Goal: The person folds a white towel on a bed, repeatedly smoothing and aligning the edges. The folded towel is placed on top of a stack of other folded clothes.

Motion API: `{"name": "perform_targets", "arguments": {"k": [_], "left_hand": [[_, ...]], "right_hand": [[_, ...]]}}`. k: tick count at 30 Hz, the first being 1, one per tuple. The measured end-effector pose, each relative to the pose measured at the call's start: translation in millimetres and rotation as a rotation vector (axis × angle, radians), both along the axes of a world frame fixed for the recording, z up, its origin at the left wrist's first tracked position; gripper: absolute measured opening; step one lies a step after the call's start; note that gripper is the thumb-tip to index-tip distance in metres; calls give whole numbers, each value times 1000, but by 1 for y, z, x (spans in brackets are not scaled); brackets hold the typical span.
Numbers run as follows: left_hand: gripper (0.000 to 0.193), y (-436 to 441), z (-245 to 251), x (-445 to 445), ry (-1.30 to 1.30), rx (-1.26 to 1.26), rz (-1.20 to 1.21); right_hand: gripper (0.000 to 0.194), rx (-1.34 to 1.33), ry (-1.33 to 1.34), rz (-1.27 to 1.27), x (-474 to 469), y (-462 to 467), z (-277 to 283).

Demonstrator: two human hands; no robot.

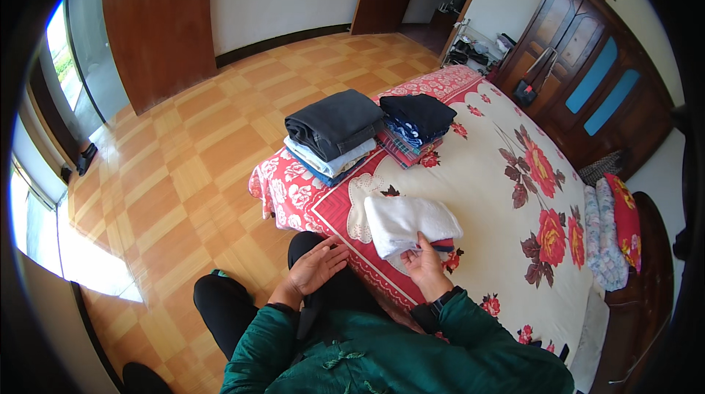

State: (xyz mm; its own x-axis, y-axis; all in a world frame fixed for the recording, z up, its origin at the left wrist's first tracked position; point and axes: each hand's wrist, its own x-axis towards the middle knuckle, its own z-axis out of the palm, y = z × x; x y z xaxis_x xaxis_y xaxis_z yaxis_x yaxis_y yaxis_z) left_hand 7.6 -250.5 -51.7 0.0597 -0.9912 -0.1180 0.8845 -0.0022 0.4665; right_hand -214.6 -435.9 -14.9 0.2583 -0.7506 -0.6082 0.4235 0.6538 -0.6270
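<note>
A folded white cloth [410, 220] lies on top of a folded red and blue cloth [442, 244] near the bed's edge. My right hand [427, 267] is at its near side, the thumb on the white cloth and the other fingers partly under it; whether it grips the cloth I cannot tell. My left hand [319, 266] is palm up above my knee, fingers extended, holding nothing. Beyond them stand a stack topped by folded dark grey trousers [336, 121] and another topped by folded black clothing [418, 113].
The bed wears a floral bedspread [479, 184]. Folded floral bedding [606, 234] and a red pillow [625, 218] lie by the headboard at right. A wooden wardrobe [595, 63] with a hanging bag [526, 92] stands behind. The floor [187, 173] is at left.
</note>
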Motion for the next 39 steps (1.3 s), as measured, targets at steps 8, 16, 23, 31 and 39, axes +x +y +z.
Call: {"name": "perform_targets", "arguments": {"k": [8,16,23,31,39], "left_hand": [[64,71,-6,25,30,-49,70],[64,102,-18,36,15,38,229],[66,103,-26,39,24,75,225],[64,95,-37,45,39,74,204],[61,93,-43,44,47,73,183]], "right_hand": [[32,-231,-147,211,31,-47,110],[35,-501,-325,363,164,-97,162],[27,-540,-496,404,252,-127,163],[26,-317,-9,324,263,-129,64],[28,-312,50,566,236,-154,77]]}}
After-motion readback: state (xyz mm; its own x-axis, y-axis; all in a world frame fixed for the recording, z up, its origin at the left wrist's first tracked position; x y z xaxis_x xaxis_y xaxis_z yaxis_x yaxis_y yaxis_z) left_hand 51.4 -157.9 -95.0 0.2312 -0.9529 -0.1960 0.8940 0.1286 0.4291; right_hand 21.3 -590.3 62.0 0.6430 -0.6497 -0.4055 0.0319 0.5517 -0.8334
